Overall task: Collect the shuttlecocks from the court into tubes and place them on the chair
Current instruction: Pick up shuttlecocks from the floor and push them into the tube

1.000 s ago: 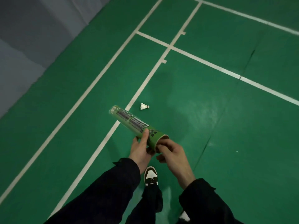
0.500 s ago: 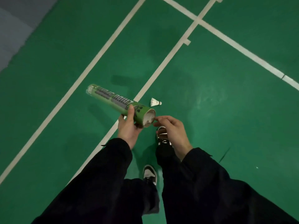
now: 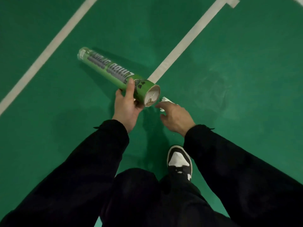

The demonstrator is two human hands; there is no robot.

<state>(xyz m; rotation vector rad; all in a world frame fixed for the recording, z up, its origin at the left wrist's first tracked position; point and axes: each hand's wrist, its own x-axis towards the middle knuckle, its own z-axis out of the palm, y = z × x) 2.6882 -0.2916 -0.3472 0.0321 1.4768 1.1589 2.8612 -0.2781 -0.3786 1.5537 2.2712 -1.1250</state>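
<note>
My left hand (image 3: 127, 104) grips a green shuttlecock tube (image 3: 113, 73) near its open end, which points toward me and shows white feathers inside. The tube slants up and to the left over the court floor. A white shuttlecock (image 3: 166, 101) lies on the green floor just right of the tube's mouth. My right hand (image 3: 174, 117) reaches down over it with fingers spread, covering part of it; the fingertips are at the feathers, and I cannot see whether they touch.
White court lines (image 3: 182, 45) cross the green floor diagonally, one ending just behind the tube. My black-and-white shoe (image 3: 179, 161) stands below my right hand. Dark sleeves and trousers fill the lower part of the view.
I have stepped up to the shuttlecock and bent lower. My right hand left the tube's mouth and dropped over the shuttlecock. The tube stays in my left hand.
</note>
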